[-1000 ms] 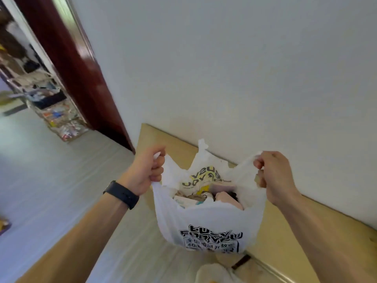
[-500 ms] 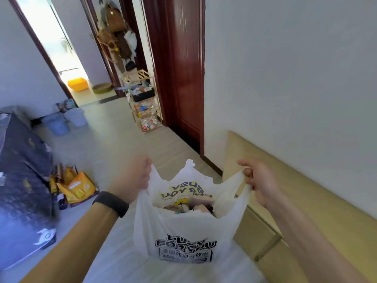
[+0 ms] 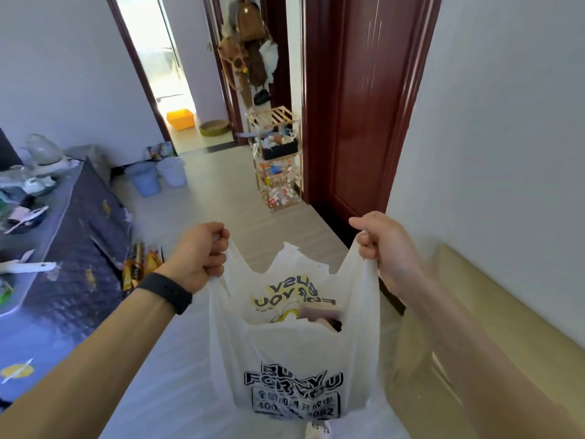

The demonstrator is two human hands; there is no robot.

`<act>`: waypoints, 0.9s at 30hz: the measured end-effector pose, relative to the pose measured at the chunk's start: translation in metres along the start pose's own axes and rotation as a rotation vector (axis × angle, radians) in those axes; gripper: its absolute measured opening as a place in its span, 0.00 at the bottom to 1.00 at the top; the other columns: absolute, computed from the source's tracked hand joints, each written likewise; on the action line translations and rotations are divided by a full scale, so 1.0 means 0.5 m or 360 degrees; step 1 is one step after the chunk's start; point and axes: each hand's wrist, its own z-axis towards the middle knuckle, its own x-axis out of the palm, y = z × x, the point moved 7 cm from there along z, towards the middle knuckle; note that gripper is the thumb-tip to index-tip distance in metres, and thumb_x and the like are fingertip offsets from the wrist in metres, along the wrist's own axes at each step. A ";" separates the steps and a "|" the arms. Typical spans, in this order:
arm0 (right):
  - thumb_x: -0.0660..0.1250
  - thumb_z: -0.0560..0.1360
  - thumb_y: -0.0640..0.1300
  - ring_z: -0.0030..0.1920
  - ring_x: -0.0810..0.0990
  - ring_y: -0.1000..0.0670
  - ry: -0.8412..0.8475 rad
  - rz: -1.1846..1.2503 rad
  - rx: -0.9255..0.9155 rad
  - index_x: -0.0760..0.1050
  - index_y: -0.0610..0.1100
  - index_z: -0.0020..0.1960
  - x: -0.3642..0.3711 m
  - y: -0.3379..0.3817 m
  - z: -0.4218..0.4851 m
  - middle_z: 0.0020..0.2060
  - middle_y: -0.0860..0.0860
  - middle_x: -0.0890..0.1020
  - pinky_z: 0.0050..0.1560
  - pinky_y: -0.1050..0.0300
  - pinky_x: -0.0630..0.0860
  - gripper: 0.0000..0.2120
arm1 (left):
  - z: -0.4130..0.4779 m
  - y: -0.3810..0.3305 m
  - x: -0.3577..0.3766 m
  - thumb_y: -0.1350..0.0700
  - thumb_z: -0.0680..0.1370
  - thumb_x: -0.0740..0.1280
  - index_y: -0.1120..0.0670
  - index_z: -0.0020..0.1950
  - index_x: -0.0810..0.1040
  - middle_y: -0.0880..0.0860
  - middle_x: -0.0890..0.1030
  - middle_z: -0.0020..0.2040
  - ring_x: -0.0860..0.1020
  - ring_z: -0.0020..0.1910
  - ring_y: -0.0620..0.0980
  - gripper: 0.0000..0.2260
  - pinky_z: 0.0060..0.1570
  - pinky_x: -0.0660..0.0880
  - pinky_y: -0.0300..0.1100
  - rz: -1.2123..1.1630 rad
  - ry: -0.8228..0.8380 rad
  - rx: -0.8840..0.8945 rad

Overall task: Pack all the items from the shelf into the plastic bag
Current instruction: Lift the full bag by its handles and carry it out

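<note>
1. A white plastic bag with black lettering (image 3: 294,353) is held above the pale floor (image 3: 221,198), its mouth spread open.
2. One handle is gripped in the left hand (image 3: 202,255), the other in the right hand (image 3: 386,248).
3. Packed items (image 3: 319,315) are seen inside.
4. A wooden slatted shelf (image 3: 277,160) is seen well beyond, beside a dark red door (image 3: 357,106).

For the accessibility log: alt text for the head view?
A person holds a white "BUSY FOR YOU" plastic bag open by its handles, the left hand, with a black wristband, on one and the right hand on the other; packed items show inside. Ahead, a wooden shelf rack holding items stands beside a dark red door.
</note>
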 end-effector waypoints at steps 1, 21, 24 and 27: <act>0.68 0.76 0.42 0.27 0.59 0.54 0.0025 0.0009 -0.0022 0.65 0.48 0.33 0.015 0.009 0.049 0.29 0.52 0.65 0.31 0.60 0.59 0.16 | 0.046 -0.022 -0.005 0.54 0.82 0.55 0.52 0.36 0.67 0.45 0.59 0.21 0.54 0.15 0.43 0.14 0.20 0.50 0.32 -0.0016 -0.0006 -0.0004; 0.68 0.75 0.43 0.27 0.56 0.54 -0.0267 -0.0031 0.0022 0.60 0.50 0.33 0.334 0.099 1.010 0.29 0.52 0.59 0.28 0.61 0.58 0.19 | 0.965 -0.470 -0.123 0.51 0.78 0.62 0.50 0.34 0.64 0.46 0.57 0.22 0.53 0.18 0.45 0.14 0.22 0.50 0.37 0.0064 0.0093 -0.0144; 0.69 0.74 0.44 0.26 0.56 0.54 -0.0339 0.0007 0.0037 0.61 0.50 0.34 0.378 0.117 1.140 0.29 0.52 0.59 0.34 0.56 0.57 0.18 | 1.103 -0.572 -0.119 0.51 0.79 0.61 0.50 0.34 0.63 0.46 0.57 0.22 0.53 0.18 0.45 0.15 0.21 0.50 0.37 0.0167 0.0138 -0.0118; 0.69 0.74 0.45 0.26 0.56 0.54 -0.0355 0.0033 0.0030 0.64 0.50 0.35 0.423 0.146 1.267 0.28 0.53 0.61 0.35 0.56 0.57 0.15 | 1.230 -0.668 -0.113 0.51 0.79 0.62 0.50 0.34 0.62 0.46 0.57 0.23 0.52 0.19 0.45 0.15 0.24 0.49 0.38 0.0222 0.0201 -0.0094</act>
